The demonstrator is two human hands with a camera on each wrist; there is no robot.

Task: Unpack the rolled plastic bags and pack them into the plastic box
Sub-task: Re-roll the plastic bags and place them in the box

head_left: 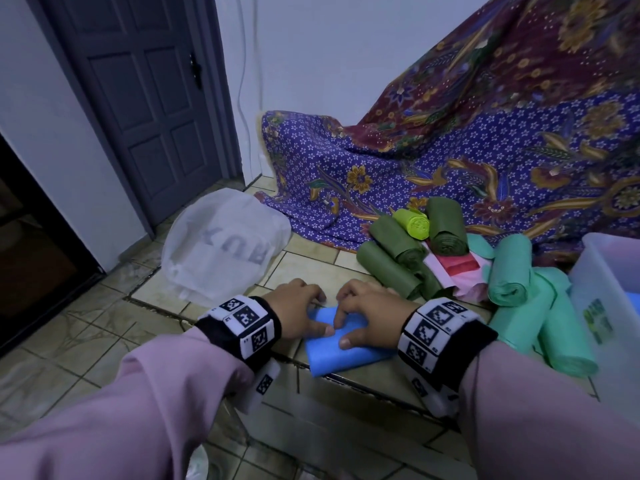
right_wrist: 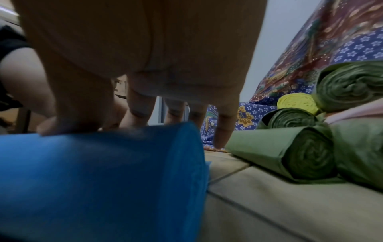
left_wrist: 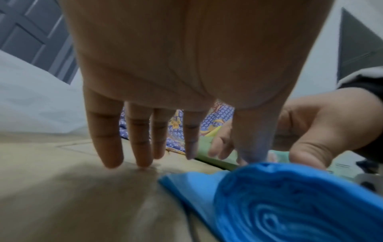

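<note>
A blue roll of plastic bags (head_left: pixel 346 344) lies on the tiled floor (head_left: pixel 104 348) in front of the person, with both hands on it. The left hand (head_left: pixel 298 311) rests at the roll's left end, its thumb on the blue plastic; the left wrist view shows the fingers (left_wrist: pixel 107 139) reaching straight down with their tips at the floor just beside the roll, gripping nothing. The right hand (head_left: pixel 370 313) sits over the roll's top, thumb pressed on the near side and fingers (right_wrist: pixel 223 131) coming down behind it; whether they truly pinch a loose edge is hard to tell, since the close view is blurred. To the right lie dark green rolls (head_left: pixel 391 268), a lime green roll (head_left: pixel 414 223) and mint green rolls (head_left: pixel 512 268), some on pink plastic (head_left: pixel 460 271). The translucent plastic box (head_left: pixel 602 282) stands at the far right, just beside the mint rolls. A crumpled white bag (head_left: pixel 221 247) sits on the floor to the left, and a patterned batik cloth (head_left: pixel 485 140) drapes behind the rolls, near a grey door (head_left: pixel 145 84)
</note>
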